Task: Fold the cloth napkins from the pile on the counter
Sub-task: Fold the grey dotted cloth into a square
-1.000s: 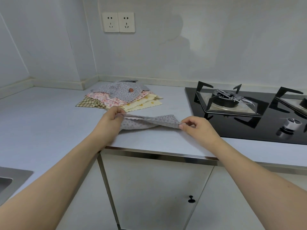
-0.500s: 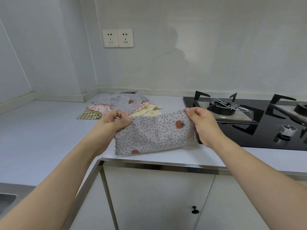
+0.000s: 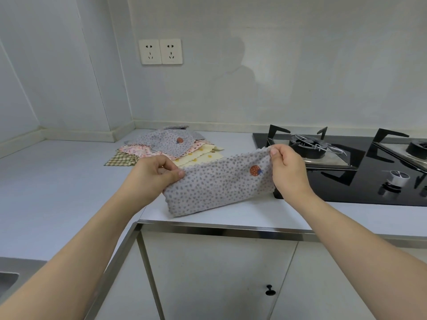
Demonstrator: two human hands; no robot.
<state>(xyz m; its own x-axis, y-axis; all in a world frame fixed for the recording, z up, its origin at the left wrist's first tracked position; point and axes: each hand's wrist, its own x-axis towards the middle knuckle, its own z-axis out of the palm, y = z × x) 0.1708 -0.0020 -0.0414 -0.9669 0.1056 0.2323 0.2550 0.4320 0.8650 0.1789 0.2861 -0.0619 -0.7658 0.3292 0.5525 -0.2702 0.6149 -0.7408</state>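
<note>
Our left hand (image 3: pixel 152 175) and right hand (image 3: pixel 286 168) each pinch a top corner of the napkin (image 3: pixel 219 185), stretching it above the counter (image 3: pixel 57 181). Behind it we see the pile (image 3: pixel 166 146).

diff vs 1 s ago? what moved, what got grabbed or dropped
Both hands raised the grey dotted napkin off the counter; it now hangs in the air. Left hand and right hand kept pinching its top corners. The pile stayed put.

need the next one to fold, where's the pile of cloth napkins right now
In the head view the pile of patterned cloth napkins lies on the pale counter, left of centre near the back wall, left of the black gas hob.
</note>
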